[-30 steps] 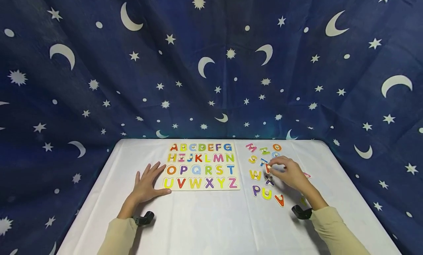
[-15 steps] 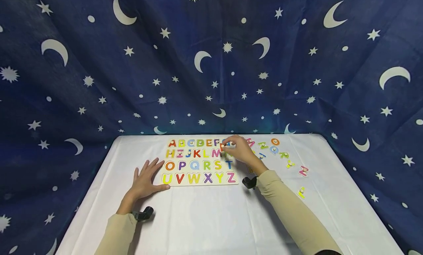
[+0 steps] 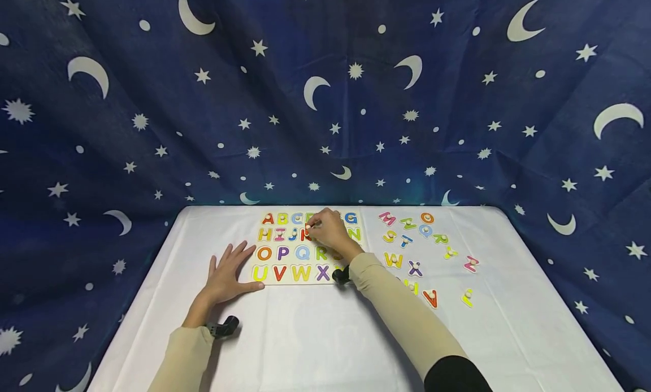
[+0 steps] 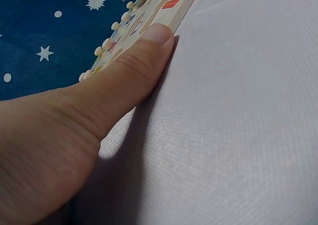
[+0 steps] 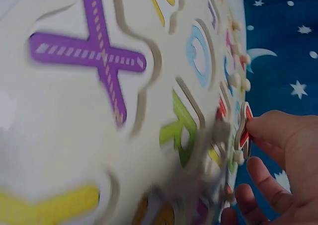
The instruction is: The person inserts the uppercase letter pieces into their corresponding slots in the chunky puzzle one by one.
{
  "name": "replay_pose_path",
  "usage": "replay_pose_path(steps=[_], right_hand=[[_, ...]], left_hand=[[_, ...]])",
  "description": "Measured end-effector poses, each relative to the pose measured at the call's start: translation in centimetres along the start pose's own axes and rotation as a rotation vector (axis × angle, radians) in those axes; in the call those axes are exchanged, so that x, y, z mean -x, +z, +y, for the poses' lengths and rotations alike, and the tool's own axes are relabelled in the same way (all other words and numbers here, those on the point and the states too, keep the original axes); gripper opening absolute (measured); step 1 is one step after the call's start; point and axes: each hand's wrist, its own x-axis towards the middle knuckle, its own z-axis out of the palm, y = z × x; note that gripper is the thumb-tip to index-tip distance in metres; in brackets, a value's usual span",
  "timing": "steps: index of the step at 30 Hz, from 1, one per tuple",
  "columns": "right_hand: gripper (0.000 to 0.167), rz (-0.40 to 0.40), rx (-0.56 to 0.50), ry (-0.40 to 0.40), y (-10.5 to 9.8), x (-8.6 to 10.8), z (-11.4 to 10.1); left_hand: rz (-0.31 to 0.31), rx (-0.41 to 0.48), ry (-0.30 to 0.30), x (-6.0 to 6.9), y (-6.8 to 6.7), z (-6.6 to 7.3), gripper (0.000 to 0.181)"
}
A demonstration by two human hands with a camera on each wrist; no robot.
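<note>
The cream alphabet board point(image 3: 274, 280) lies on the white table, with knobbed letters in its top row and in H, I and J. My right hand point(image 3: 329, 231) pinches a red letter piece point(image 5: 245, 128) by its knob, just above the K slot in the second row. In the right wrist view the hand point(image 5: 285, 160) holds that piece raised over the board. My left hand point(image 3: 224, 279) rests spread at the board's left edge. Its thumb point(image 4: 134, 68) touches the board's near corner in the left wrist view.
Several loose knobbed letters lie right of the board, among them a purple X point(image 3: 415, 269), a red V point(image 3: 430, 298), an orange O point(image 3: 427, 218) and a pink Z point(image 3: 471, 264). Behind the table point(image 3: 305, 341) hangs a blue curtain point(image 3: 285, 98) with stars and moons.
My right hand has carried the red piece left from the loose letters, across the board's upper right, to the K slot. The left hand has stayed at the board's edge.
</note>
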Motion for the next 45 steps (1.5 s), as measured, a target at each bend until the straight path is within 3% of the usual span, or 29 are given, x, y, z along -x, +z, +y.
replay_pose_path(steps=[8, 14, 34, 40, 45], right_hand=[[0.007, -0.044, 0.131, 0.112, 1.3, -0.3, -0.6], [0.006, -0.062, 0.118, 0.103, 1.6, -0.3, -1.1], [0.004, -0.047, 0.110, 0.121, 2.2, 0.1, -1.0], [0.010, -0.090, 0.142, 0.073, 2.0, -0.2, -0.8], [0.028, -0.121, 0.107, -0.041, -0.3, 0.8, 0.2]], left_hand=[[-0.016, -0.001, -0.007, 0.0, 0.3, 0.2, 0.108], [0.004, 0.007, -0.001, 0.1, 0.0, 0.1, 0.108], [-0.012, -0.005, -0.003, 0.1, -0.2, 0.0, 0.109], [-0.019, -0.009, -0.012, 0.1, -0.3, -0.1, 0.109], [-0.015, -0.003, 0.003, 0.0, -0.2, 0.0, 0.108]])
